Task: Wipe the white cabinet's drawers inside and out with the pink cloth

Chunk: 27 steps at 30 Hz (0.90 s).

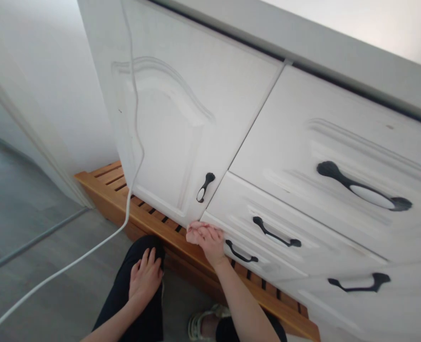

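Observation:
My right hand (206,238) reaches to the bottom corner of a white cabinet door (167,137), fingers curled against its lower edge beside the lowest drawer (246,247). It holds nothing I can see. The door's black-and-white handle (205,186) is just above the hand. My left hand (145,275) rests flat on my knee in dark trousers (139,304), fingers spread. A slatted wooden platform (153,221) runs under the cabinet, right below my right hand.
White drawers with black handles (363,190) fill the right side under a grey countertop (303,42). A white cable (132,142) hangs in front of the door and trails across the grey floor (28,228). My sandalled foot (199,323) is by the platform.

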Each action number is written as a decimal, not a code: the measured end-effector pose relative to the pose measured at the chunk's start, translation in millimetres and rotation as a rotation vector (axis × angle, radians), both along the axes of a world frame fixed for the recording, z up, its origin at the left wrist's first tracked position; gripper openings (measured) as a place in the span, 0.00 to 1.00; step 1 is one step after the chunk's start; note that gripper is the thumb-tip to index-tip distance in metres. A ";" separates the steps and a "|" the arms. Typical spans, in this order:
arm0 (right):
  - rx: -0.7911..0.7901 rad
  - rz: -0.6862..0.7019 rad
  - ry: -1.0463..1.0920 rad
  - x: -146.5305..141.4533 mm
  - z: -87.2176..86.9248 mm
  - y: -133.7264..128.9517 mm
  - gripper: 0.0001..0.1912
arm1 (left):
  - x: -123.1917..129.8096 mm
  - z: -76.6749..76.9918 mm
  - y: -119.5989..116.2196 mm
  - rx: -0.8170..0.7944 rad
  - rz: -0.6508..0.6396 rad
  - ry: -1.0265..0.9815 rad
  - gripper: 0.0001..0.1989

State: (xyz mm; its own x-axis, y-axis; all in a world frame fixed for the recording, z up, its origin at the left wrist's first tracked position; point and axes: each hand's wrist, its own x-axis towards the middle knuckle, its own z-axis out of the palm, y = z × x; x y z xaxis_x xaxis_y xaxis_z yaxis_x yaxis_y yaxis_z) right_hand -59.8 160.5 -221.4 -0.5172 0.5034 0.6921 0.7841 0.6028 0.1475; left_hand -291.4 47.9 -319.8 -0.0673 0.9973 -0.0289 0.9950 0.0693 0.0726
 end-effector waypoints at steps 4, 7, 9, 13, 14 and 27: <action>-0.125 -0.006 -0.025 -6.4 -14.0 -4.4 0.08 | -1.6 1.2 -0.5 -0.007 -0.008 0.027 0.19; -0.248 -0.090 0.039 -11.2 4.8 0.1 0.16 | -0.2 7.5 0.1 -0.021 -0.006 0.052 0.18; -0.301 -0.110 0.044 -12.5 18.5 5.2 0.19 | 2.4 11.0 0.8 -0.026 -0.002 0.067 0.18; -0.379 -0.004 -0.126 -14.2 17.6 6.5 0.17 | 4.8 10.8 0.4 -0.009 -0.014 0.085 0.18; -0.425 0.030 -0.168 -14.3 12.3 4.8 0.17 | 4.3 9.9 -0.1 -0.007 -0.022 0.088 0.18; -1.019 0.157 0.256 54.3 -7.7 -18.0 0.17 | 5.7 12.6 -2.2 -0.010 -0.046 0.146 0.17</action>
State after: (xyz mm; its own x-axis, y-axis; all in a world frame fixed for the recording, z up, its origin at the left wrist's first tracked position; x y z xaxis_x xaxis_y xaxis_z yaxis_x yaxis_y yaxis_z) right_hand -5.5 142.5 -229.1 -0.5252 0.8473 0.0788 0.6229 0.4458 -0.6429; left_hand -285.7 45.7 -307.2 -0.0261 0.9991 -0.0324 0.9970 0.0237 -0.0736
